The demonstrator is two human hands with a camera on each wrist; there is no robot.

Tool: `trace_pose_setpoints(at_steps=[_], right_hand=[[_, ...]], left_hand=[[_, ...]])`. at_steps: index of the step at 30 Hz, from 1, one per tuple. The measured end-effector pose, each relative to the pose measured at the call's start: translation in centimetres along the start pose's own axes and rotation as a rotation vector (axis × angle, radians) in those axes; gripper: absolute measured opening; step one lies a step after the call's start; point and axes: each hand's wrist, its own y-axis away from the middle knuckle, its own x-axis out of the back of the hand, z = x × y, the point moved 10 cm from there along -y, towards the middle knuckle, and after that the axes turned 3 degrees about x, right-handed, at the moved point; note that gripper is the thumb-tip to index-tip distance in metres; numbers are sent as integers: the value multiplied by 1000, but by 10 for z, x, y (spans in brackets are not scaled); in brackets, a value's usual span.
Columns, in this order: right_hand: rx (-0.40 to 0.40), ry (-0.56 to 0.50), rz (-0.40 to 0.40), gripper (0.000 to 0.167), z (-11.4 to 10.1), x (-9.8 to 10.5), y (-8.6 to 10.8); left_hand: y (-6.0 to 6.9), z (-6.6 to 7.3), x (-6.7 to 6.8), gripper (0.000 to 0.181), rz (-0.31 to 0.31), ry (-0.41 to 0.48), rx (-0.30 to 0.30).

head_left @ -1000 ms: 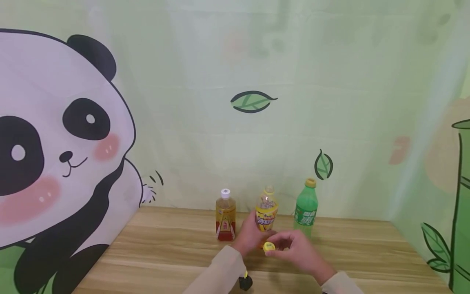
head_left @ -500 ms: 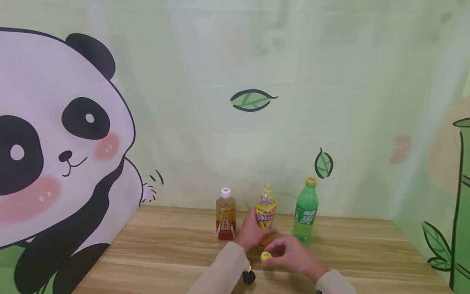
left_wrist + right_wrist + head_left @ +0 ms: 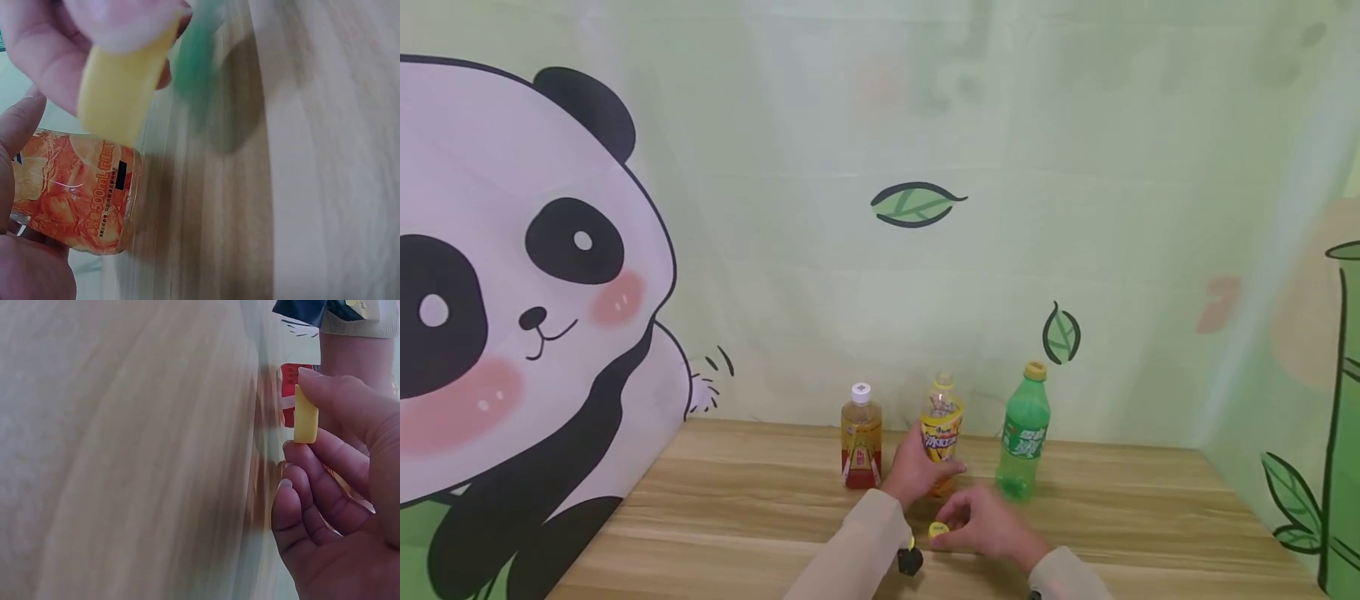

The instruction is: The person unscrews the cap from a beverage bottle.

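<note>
A drink bottle with a yellow label stands on the table, its neck bare of a cap. My left hand grips it low down from the left side; in the left wrist view the bottle's orange label shows beside the thumb. Between thumb and fingers, my right hand pinches a yellow bottle cap, in front of the bottle and apart from it. The right wrist view shows that cap edge-on, just off the index finger and thumb tips.
To the left stands a bottle of amber drink with a white cap. A green bottle with a yellow cap is to the right. A small black object sits by my left sleeve. A panda-print backdrop rises behind the wooden table.
My right hand has moved down and slightly left with the yellow cap, toward the tabletop. The left hand keeps its grip, and the bottle has shifted slightly left.
</note>
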Motion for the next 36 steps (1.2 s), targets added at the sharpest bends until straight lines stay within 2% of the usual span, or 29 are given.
trace_pose_setpoints(at_steps=[7,20,25,31,36], right_hand=[[-10,33,-17,23,3,-5,-2],[-56,74,16,23,9,-5,-1],[-42,80,24,23,9,-7,-1],[-63,66,15,24,12,-9,-2],[-69,57,5,27,12,-9,-2]], left_hand=[[-1,0,-1,71,3,6,-15],[-5,-4,-3,72,0,13,-6],[-6,-6,-3,71,11,13,-13],[-5,-14,-4,76,18,14,30],[-1,-14,-1,81,21,-13,36]])
